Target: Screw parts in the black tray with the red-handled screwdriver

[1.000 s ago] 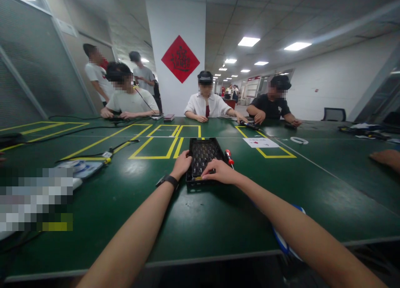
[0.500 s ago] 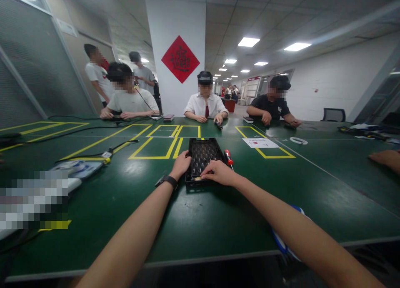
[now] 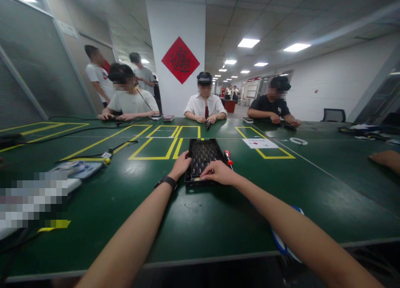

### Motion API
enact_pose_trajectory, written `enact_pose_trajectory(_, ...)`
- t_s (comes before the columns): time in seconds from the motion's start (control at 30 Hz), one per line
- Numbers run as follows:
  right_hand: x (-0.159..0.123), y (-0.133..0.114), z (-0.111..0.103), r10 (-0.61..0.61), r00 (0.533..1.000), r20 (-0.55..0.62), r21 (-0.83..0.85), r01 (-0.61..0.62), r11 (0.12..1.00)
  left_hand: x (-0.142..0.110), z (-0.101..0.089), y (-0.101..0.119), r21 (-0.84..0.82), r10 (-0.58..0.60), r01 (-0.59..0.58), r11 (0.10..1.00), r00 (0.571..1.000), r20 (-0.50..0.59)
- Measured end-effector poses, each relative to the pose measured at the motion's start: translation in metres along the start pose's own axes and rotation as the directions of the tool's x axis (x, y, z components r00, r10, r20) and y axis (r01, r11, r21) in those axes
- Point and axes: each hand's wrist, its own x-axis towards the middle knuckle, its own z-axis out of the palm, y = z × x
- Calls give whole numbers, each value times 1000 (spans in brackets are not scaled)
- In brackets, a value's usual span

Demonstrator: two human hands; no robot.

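Note:
A black tray-like case point(image 3: 204, 152) lies on the green table in front of me, with rows of small pale pieces inside. My left hand point(image 3: 181, 165) holds its left wall, thumb over the rim. My right hand point(image 3: 218, 172) reaches over the near right corner, fingers pinched together inside the case. At those fingertips is a small yellowish piece point(image 3: 198, 179), too small to name, lying along the near wall. Just right of the case rests a red-handled screwdriver point(image 3: 228, 158).
A printed white sheet point(image 3: 261, 143) and a white ring point(image 3: 298, 141) lie to the right. Cables point(image 3: 121, 145) and a blurred white object point(image 3: 37, 200) are at left. Under my right forearm is a blue-and-white item point(image 3: 281, 240). Several people sit across the table point(image 3: 175, 221).
My hands and the case stay nearly in place. Across the table, the person in white has brought both hands together around a dark object.

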Motion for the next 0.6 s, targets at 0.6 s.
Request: enact_pose_trajectory(0.6, 0, 0, 3, 4, 999, -45, 1, -4, 1000, -1, 1, 1, -6, 28, -28, 1000, 1000, -12)
